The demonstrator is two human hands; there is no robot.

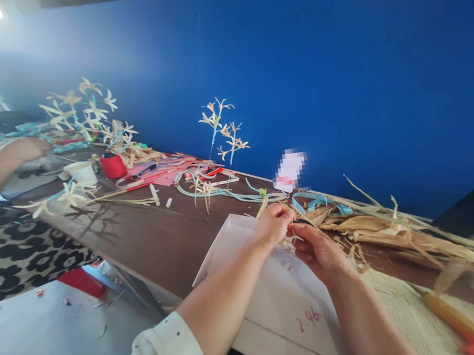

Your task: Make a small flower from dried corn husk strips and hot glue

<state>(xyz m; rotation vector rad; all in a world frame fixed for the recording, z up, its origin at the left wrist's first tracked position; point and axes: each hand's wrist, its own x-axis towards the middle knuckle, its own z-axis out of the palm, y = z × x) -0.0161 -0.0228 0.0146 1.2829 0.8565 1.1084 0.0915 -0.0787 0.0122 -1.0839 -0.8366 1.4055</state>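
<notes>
Both my hands meet above a white box lid (222, 246) on the brown table. The fingers of my left hand (273, 228) are pinched together, touching the fingertips of my right hand (320, 249), which are also closed. A small pale piece seems to lie between them, too small and covered to name. Dried corn husks (385, 239) lie in a heap just right of my right hand. Beyond my fingers is a loop of light blue ribbon (309, 198). A pale husk strip (262, 206) shows beside my left hand.
Husk flowers on blue stems (214, 119) stand against the blue partition (336, 71). A red tape roll (113, 166), a white cup (83, 174) and pale cords (186, 190) lie leftward. A co-worker's hand (26, 150) is far left. A yellow-handled tool (457, 320) rests on papers at right.
</notes>
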